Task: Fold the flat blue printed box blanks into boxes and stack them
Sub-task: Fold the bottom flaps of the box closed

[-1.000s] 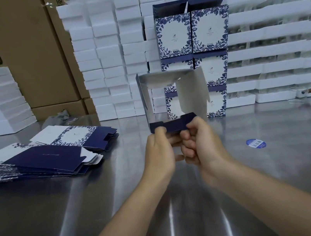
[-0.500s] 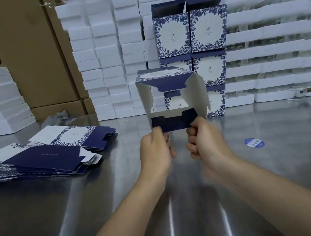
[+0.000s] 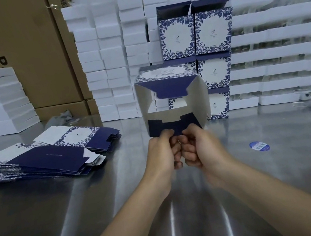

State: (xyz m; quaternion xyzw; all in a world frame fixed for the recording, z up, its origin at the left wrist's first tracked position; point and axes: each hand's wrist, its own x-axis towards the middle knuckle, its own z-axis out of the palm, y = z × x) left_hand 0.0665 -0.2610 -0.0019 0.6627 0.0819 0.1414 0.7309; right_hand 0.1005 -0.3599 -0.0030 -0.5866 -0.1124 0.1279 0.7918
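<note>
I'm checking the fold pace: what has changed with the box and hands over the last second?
The half-folded box has tipped, so its printed top panel now shows and a dark blue upper flap hangs into the opening. The left hand and right hand parted briefly, then closed together again, still pinching the lower flap. Nothing let go. The pile of flat blanks and stack of finished boxes stayed put.
</note>
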